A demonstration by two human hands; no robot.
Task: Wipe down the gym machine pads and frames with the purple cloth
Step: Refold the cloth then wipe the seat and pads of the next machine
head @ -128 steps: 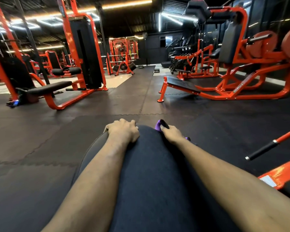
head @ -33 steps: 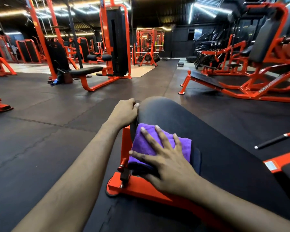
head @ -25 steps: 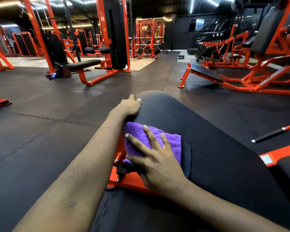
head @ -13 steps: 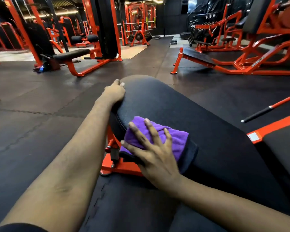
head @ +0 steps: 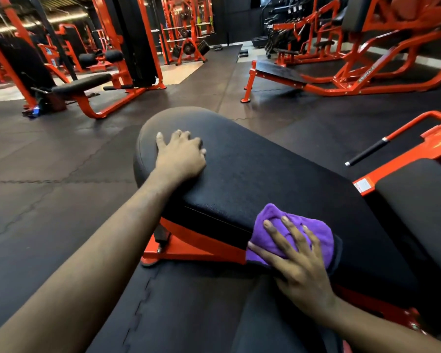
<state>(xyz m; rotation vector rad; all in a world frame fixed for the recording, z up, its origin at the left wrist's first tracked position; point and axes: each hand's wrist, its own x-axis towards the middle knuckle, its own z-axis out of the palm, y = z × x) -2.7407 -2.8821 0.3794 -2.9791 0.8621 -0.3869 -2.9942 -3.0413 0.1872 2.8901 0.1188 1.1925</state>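
A long black bench pad [head: 260, 174] on an orange frame [head: 189, 247] lies in front of me. The folded purple cloth [head: 313, 230] sits on the pad's near left side edge. My right hand [head: 298, 261] presses flat on the cloth with fingers spread. My left hand [head: 180, 155] rests on top of the pad near its rounded far end, thumb out toward the edge and fingers loosely bent.
A second black pad [head: 418, 200] and an orange bar with a black handle [head: 367, 151] are at the right. An orange-framed bench machine [head: 87, 85] stands far left, a large orange press machine [head: 341, 72] far right. Black rubber tiles [head: 49, 200] cover the floor.
My right hand has slid the cloth along the pad's side edge toward me. My left hand has moved from the pad's far edge onto its top surface.
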